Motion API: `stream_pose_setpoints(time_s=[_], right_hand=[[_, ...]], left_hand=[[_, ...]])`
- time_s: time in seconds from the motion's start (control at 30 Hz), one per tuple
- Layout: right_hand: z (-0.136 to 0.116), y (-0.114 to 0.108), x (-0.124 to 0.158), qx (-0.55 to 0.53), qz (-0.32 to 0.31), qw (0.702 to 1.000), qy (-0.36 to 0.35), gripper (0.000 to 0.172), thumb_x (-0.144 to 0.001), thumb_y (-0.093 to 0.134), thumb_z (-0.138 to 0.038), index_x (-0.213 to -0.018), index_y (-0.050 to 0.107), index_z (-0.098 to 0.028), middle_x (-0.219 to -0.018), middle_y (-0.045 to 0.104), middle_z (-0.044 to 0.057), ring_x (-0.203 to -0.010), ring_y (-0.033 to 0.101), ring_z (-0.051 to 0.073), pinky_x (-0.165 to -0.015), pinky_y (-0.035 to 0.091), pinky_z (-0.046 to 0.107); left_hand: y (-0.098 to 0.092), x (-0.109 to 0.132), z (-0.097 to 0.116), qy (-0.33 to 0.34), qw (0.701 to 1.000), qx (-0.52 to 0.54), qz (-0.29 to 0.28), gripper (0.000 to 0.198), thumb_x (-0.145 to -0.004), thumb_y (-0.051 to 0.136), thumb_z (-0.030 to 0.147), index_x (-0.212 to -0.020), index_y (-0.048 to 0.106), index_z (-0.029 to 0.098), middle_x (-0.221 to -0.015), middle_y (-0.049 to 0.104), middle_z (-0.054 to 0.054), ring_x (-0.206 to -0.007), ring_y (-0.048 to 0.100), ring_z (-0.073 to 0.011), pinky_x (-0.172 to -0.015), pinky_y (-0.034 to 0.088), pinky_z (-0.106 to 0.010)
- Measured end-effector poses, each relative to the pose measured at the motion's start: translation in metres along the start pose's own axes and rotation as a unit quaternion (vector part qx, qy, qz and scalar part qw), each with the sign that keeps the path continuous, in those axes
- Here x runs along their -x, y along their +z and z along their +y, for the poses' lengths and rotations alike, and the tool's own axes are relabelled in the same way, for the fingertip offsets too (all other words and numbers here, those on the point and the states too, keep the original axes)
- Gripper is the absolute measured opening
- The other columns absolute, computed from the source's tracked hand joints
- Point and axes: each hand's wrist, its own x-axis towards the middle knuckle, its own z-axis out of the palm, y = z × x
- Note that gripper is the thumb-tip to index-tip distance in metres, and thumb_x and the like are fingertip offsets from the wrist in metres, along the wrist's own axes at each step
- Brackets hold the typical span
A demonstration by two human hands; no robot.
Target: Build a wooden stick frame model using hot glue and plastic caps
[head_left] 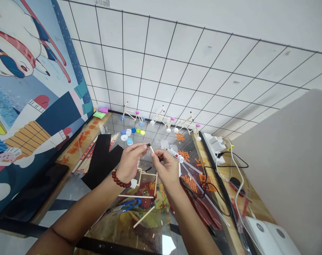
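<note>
1 stick (151, 150) in L hand (130, 161), R hand (167, 168), inside tbl edges (113, 247).

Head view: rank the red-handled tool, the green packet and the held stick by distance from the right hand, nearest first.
1. Held stick: pinched by the right hand.
2. Red-handled tool: on the table, right of the hand.
3. Green packet: far left corner.
</note>
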Motion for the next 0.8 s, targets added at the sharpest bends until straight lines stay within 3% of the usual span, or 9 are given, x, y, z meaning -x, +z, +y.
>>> stream_pose_setpoints(time_s=[0.23, 0.57, 0.8], right_hand=[[-0.0018, -0.0045, -0.0001, 0.072, 0.013, 0.996, -0.055, 0.01, -0.087, 0.058, -0.027, -0.084, 0.067, -0.021, -0.069, 0.062, 0.0, -0.06, 0.055, 0.014, -0.06, 0.045, 0.026], [0.0032, -0.0093, 0.0016, 0.218, 0.024, 0.964, -0.149, 0.013, -0.089, 0.056, -0.023, -0.09, 0.069, -0.021, -0.072, 0.063, 0.003, -0.064, 0.055, 0.016, -0.064, 0.041, 0.028], [-0.0014, -0.0085, 0.0017, 0.288, 0.049, 0.934, -0.204, 0.013, -0.089, 0.056, -0.02, -0.088, 0.069, -0.021, -0.068, 0.063, 0.003, -0.064, 0.056, 0.015, -0.064, 0.041, 0.027]], left_hand=[[-0.0016, -0.0008, -0.0022, -0.011, 1.0, 0.001, -0.002, 0.015, -0.06, 0.081, 0.018, -0.072, 0.075, 0.013, -0.076, 0.071, -0.005, -0.08, 0.066, -0.0166, -0.088, 0.047, -0.035], [0.0, 0.0033, -0.0009, -0.029, 1.0, 0.007, -0.011, 0.014, -0.062, 0.08, 0.018, -0.075, 0.075, 0.013, -0.08, 0.072, -0.006, -0.082, 0.066, -0.0166, -0.089, 0.046, -0.034], [-0.0003, 0.0044, -0.0043, -0.029, 0.999, -0.013, -0.019, 0.026, -0.056, 0.085, 0.016, -0.08, 0.076, 0.013, -0.082, 0.072, -0.005, -0.081, 0.064, -0.0138, -0.084, 0.046, -0.029]])
